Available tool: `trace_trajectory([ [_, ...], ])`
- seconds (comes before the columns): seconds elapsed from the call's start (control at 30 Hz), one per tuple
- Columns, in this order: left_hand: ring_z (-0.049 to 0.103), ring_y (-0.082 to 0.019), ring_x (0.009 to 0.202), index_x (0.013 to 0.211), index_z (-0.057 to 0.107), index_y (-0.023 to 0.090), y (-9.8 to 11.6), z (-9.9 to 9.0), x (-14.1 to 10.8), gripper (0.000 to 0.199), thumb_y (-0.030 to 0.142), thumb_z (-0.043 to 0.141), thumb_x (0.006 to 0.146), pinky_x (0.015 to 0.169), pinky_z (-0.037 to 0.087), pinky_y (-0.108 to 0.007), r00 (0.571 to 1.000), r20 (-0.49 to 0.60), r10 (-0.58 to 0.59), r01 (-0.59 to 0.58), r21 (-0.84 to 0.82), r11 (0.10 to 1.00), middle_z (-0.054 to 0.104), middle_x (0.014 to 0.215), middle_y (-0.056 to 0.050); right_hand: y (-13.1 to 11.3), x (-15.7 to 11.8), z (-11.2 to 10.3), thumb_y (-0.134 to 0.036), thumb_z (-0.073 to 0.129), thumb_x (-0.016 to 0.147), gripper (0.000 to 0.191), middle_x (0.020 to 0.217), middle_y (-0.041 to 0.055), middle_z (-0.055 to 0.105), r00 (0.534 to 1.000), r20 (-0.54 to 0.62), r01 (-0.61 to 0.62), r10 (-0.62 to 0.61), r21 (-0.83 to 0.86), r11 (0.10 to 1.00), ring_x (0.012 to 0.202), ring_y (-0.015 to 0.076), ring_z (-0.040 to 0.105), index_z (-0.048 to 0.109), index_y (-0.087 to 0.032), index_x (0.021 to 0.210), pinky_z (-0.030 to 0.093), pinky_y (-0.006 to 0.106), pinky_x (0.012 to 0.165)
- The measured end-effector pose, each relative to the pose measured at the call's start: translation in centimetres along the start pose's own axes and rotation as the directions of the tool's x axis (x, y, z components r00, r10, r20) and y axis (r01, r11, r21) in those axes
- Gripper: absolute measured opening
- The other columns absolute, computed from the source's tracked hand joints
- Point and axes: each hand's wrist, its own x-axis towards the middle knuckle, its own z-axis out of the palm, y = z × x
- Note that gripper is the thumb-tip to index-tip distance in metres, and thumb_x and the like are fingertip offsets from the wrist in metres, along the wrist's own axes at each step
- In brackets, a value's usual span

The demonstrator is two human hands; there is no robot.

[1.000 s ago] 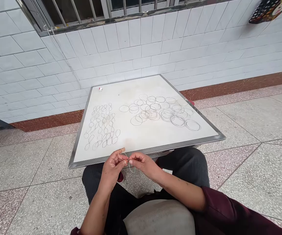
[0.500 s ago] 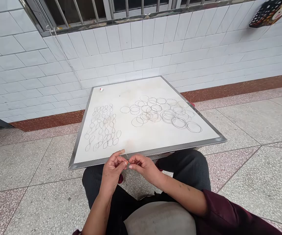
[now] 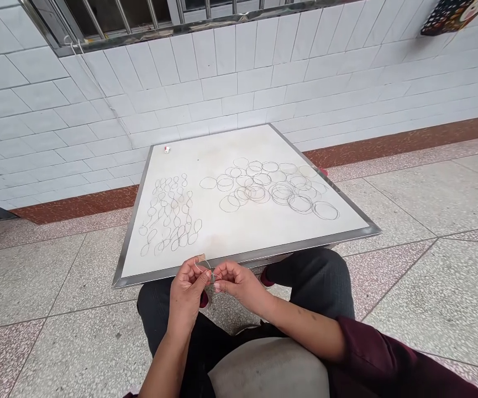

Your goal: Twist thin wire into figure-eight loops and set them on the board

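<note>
- One thin wire loop point(image 3: 204, 267) is held up in front of the person, just above the near edge of the surface, and its lower end is pinched between the two hands.
- The left hand point(image 3: 187, 293) is raised with its fingers point(image 3: 193, 275) closed on the wire. One fingertip wears a strip of tan tape point(image 3: 201, 257).
- The right hand point(image 3: 239, 284) faces it, with its fingers point(image 3: 226, 271) also closed, gripping the same wire near its end. The two sets of fingertips nearly touch.
- One white surface point(image 3: 230, 143) with a metal edge lies just beyond the hands, its near edge over the person's knees.
- On its left half lie many small wire loops point(image 3: 172, 215), pinched into figure-eight shapes. There are a few dozen, too tangled to count exactly.
- On its right half lie larger round wire loops point(image 3: 255, 190), roughly thirty, many overlapping. One round loop point(image 3: 208, 183) sits apart from the rest, on the left of that group.
- One small white-and-red object point(image 3: 167, 149) sits near the far left corner of the surface.
- One red tip point(image 3: 324, 172) shows at the surface's right edge.
- Below the hands are dark trousers point(image 3: 321, 276), a pale cloth point(image 3: 267, 370) across the lap and one maroon sleeve point(image 3: 379, 354) on the right arm.
- Beyond are a speckled tile floor point(image 3: 429, 276), a white tiled wall point(image 3: 222, 83) and one barred window point(image 3: 106, 16).
</note>
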Motion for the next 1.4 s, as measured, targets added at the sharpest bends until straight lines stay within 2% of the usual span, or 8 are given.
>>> trace_trajectory([
  [0.27, 0.059, -0.014, 0.069, 0.108, 0.065, 0.021, 0.3, 0.1, -0.2, 0.037, 0.033, 0.073, 0.074, 0.070, 0.047, -0.028, 1.000, -0.005, 0.004, -0.004, 0.088, 0.996, 0.061, 0.075, 0.003, 0.2, -0.2, 0.1, -0.041, 0.081, 0.067, 0.039, 0.078, -0.0028, 0.061, 0.999, 0.018, -0.039, 0.038, 0.044, 0.998, 0.067, 0.0127, 0.058, 0.056, -0.022, 0.089, 0.049, 0.029, 0.064],
  [0.37, 0.058, -0.014, 0.067, 0.107, 0.066, 0.022, 0.0, 0.0, -0.2, 0.035, 0.033, 0.072, 0.075, 0.068, 0.047, -0.027, 1.000, 0.007, 0.013, -0.014, 0.100, 0.995, 0.061, 0.074, 0.003, 0.3, -0.2, 0.0, -0.039, 0.079, 0.070, 0.035, 0.077, -0.0031, 0.060, 0.999, 0.020, -0.036, 0.035, 0.027, 0.999, 0.066, 0.0127, 0.059, 0.056, -0.021, 0.090, 0.050, 0.029, 0.064],
  [0.5, 0.060, -0.014, 0.069, 0.110, 0.066, 0.023, -0.5, -0.3, -0.1, 0.035, 0.033, 0.070, 0.077, 0.069, 0.049, -0.027, 1.000, 0.028, 0.013, -0.017, 0.135, 0.991, 0.061, 0.076, 0.003, 0.6, -0.4, -0.2, -0.035, 0.072, 0.077, 0.023, 0.076, -0.0024, 0.060, 1.000, 0.023, 0.011, -0.010, -0.062, 0.998, 0.067, 0.0123, 0.058, 0.059, -0.022, 0.091, 0.050, 0.028, 0.064],
  [0.7, 0.064, -0.016, 0.073, 0.115, 0.063, 0.023, -0.4, 0.0, -0.2, 0.040, 0.035, 0.069, 0.078, 0.072, 0.053, -0.032, 0.998, 0.025, -0.062, 0.058, 0.141, 0.988, 0.060, 0.080, 0.002, 0.8, -0.6, -0.5, -0.033, 0.064, 0.083, 0.019, 0.087, 0.0011, 0.062, 0.999, 0.024, 0.039, -0.035, -0.190, 0.981, 0.069, 0.0138, 0.059, 0.060, -0.022, 0.097, 0.050, 0.030, 0.065],
  [0.83, 0.062, -0.016, 0.071, 0.112, 0.063, 0.024, -0.4, 0.2, -0.3, 0.037, 0.034, 0.068, 0.077, 0.064, 0.051, -0.028, 0.995, 0.031, -0.098, 0.093, 0.136, 0.986, 0.059, 0.077, 0.003, 0.8, -0.6, -0.8, -0.026, 0.061, 0.085, 0.009, 0.091, 0.0015, 0.058, 0.989, -0.015, 0.130, -0.147, -0.382, 0.915, 0.068, 0.0134, 0.056, 0.062, -0.024, 0.093, 0.048, 0.030, 0.066],
  [1.0, 0.061, -0.015, 0.069, 0.110, 0.062, 0.025, -0.7, 0.4, -0.3, 0.035, 0.034, 0.068, 0.076, 0.065, 0.051, -0.029, 0.990, 0.075, -0.117, 0.110, 0.091, 0.990, 0.055, 0.079, 0.004, 0.8, -0.6, -1.0, -0.015, 0.057, 0.085, 0.012, 0.087, 0.0020, 0.061, 0.973, 0.025, 0.206, -0.229, -0.539, 0.816, 0.084, 0.0183, 0.057, 0.062, -0.025, 0.089, 0.047, 0.031, 0.074],
  [1.2, 0.056, -0.011, 0.065, 0.108, 0.057, 0.025, -0.9, 0.6, -0.7, 0.030, 0.032, 0.066, 0.080, 0.066, 0.049, -0.028, 0.985, 0.138, -0.107, 0.110, -0.013, 0.994, 0.052, 0.082, 0.005, 1.2, -0.7, -1.2, -0.017, 0.056, 0.088, 0.016, 0.091, 0.0024, 0.063, 0.981, 0.051, 0.191, -0.187, -0.430, 0.882, 0.083, 0.0171, 0.063, 0.059, -0.024, 0.102, 0.051, 0.033, 0.077],
  [1.4, 0.052, -0.011, 0.063, 0.111, 0.056, 0.024, -0.8, 0.9, -1.0, 0.033, 0.032, 0.066, 0.081, 0.063, 0.045, -0.027, 0.983, 0.144, -0.110, 0.119, -0.056, 0.991, 0.051, 0.082, 0.004, 0.8, -0.8, -0.9, -0.014, 0.051, 0.088, 0.017, 0.088, 0.0015, 0.061, 0.972, 0.085, 0.233, -0.217, -0.419, 0.878, 0.079, 0.0158, 0.062, 0.056, -0.024, 0.101, 0.051, 0.031, 0.072],
])
